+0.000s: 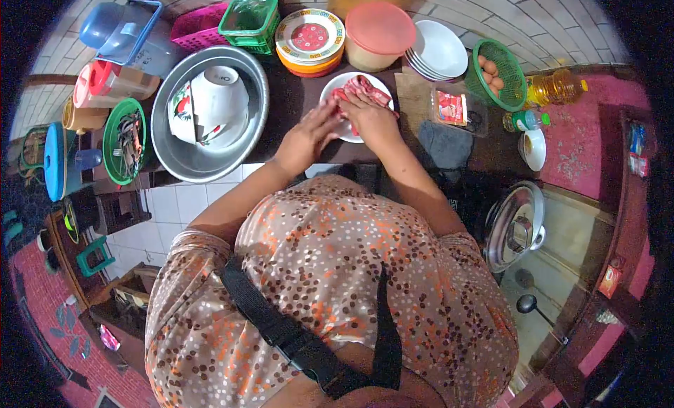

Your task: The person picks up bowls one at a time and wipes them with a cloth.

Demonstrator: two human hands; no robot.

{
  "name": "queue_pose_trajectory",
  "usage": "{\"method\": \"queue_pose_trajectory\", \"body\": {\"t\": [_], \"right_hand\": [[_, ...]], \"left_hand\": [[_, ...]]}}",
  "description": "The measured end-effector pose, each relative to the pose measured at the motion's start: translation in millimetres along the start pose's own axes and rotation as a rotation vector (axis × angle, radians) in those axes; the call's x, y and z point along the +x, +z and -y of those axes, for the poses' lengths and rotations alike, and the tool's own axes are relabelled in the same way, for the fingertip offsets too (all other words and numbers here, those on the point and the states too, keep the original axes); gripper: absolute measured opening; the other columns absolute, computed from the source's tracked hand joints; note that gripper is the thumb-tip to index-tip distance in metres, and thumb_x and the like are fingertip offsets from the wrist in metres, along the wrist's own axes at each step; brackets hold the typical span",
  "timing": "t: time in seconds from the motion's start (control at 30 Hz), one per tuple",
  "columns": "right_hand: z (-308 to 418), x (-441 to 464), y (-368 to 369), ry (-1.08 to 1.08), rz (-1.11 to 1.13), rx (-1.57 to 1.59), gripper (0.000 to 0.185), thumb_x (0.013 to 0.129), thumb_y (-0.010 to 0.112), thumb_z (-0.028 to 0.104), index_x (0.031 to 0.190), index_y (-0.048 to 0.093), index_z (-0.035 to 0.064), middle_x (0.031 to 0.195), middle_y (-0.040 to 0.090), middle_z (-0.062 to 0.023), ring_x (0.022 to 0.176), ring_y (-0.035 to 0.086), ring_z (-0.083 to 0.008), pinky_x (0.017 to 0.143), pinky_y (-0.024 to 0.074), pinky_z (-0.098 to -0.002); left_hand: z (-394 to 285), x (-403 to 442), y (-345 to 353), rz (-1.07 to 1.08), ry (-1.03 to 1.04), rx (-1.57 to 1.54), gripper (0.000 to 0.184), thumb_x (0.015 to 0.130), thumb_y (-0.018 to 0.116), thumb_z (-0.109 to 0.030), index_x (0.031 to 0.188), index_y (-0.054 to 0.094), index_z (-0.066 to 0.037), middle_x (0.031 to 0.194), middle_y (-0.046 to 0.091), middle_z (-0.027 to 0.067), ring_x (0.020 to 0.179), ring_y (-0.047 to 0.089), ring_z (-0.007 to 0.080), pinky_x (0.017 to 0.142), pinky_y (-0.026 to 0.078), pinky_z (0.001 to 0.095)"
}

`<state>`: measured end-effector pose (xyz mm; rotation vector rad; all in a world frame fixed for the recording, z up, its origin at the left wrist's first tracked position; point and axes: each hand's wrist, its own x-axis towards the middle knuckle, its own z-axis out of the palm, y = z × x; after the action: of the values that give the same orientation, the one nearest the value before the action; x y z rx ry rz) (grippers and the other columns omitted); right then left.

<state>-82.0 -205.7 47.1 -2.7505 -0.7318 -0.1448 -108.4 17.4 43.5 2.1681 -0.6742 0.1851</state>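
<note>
A white plate lies on the dark table in front of me, with a red patterned cloth bunched on it. My right hand is pressed over the cloth, its fingers closed on the fabric. Beside it, my left hand reaches to the plate's left side with fingers stretched out and a little blurred. I see nothing held in that hand. Whether its fingertips touch the plate or cloth, I cannot tell.
Left stands a metal basin with white bowls. Behind are stacked patterned plates, a pink-lidded tub and white plates. To the right are a green egg basket, an oil bottle and a dark cloth.
</note>
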Motion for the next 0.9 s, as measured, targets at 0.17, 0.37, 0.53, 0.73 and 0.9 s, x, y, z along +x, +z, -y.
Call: {"method": "queue_pose_trajectory", "body": {"t": [0.17,0.37,0.53,0.73,0.9], "right_hand": [[-1,-9,7,0.009,0.022,0.074,0.044,0.093,0.064,0.018,0.136,0.067,0.0151,0.147,0.061,-0.0152,0.136,0.059,-0.0257,0.112,0.0481,-0.0374],[-1,-18,-20,-0.007,0.011,-0.068,0.052,0.086,0.067,0.014,0.138,0.067,0.0171,0.15,0.059,-0.0123,0.136,0.059,-0.0252,0.111,0.0492,-0.0393],[4,-2,1,0.029,-0.092,-0.084,0.054,0.087,0.065,0.012,0.141,0.062,0.0129,0.148,0.06,-0.0162,0.135,0.06,-0.0267,0.109,0.0516,-0.039],[3,-4,-4,-0.002,0.037,0.141,0.043,0.093,0.058,0.013,0.136,0.066,0.0118,0.135,0.069,-0.0149,0.12,0.069,-0.0322,0.094,0.0587,-0.0411],[2,-8,-38,0.097,0.192,0.037,0.039,0.09,0.061,0.011,0.127,0.073,0.0176,0.126,0.073,-0.0088,0.115,0.07,-0.0302,0.094,0.0579,-0.0416]], "left_hand": [[6,0,-10,0.172,0.151,0.121,0.047,0.087,0.074,-0.008,0.133,0.071,-0.02,0.142,0.065,0.0087,0.141,0.053,0.0357,0.114,0.048,0.0468],[10,-1,1,0.135,0.183,0.088,0.039,0.09,0.075,-0.014,0.129,0.074,-0.02,0.137,0.069,0.0064,0.139,0.056,0.0318,0.111,0.051,0.0433],[18,-1,5,0.088,0.119,0.03,0.029,0.093,0.074,-0.024,0.121,0.078,-0.021,0.136,0.07,0.0022,0.138,0.057,0.0287,0.11,0.051,0.0396],[14,2,-1,0.089,0.125,0.117,0.032,0.093,0.075,-0.026,0.124,0.077,-0.023,0.136,0.07,0.0006,0.136,0.059,0.0266,0.109,0.052,0.0415],[13,2,-1,0.093,0.141,0.106,0.031,0.093,0.074,-0.028,0.124,0.076,-0.023,0.135,0.071,0.0,0.135,0.06,0.0261,0.11,0.052,0.0441]]}}
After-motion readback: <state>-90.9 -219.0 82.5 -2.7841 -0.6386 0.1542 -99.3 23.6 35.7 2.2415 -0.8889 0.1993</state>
